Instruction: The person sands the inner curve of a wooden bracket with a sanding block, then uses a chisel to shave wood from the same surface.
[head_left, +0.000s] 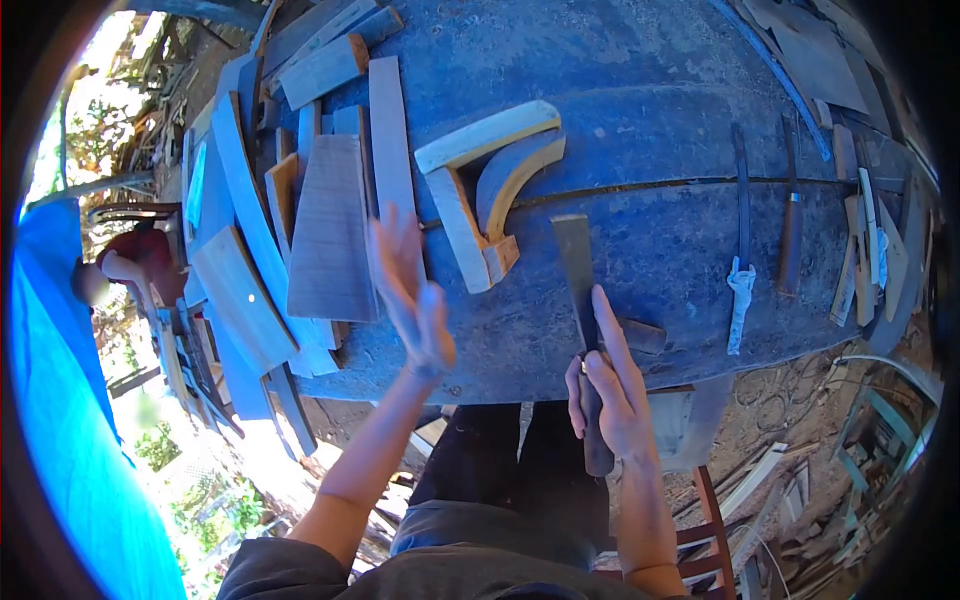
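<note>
My right hand [617, 395] is wrapped round the dark handle of a flat-bladed tool [575, 260], its wide blade pointing away from me over the tabletop. Slightly blurred, my left hand [415, 300] is raised with its fingers spread and nothing in it, beside a long narrow board [392, 130]. Between and beyond the hands lies a wooden bracket [455, 215] with a curved brace [515, 180]. A small dark block [642, 336] rests just right of the tool.
Boards [330, 225] are piled on the left of the blue-grey table [640, 130]. Long tools, one with a cloth-wrapped handle [740, 290], and wood strips [865, 230] lie at the right. Another person [145, 255] is at the far left. A chair [715, 530] stands below right.
</note>
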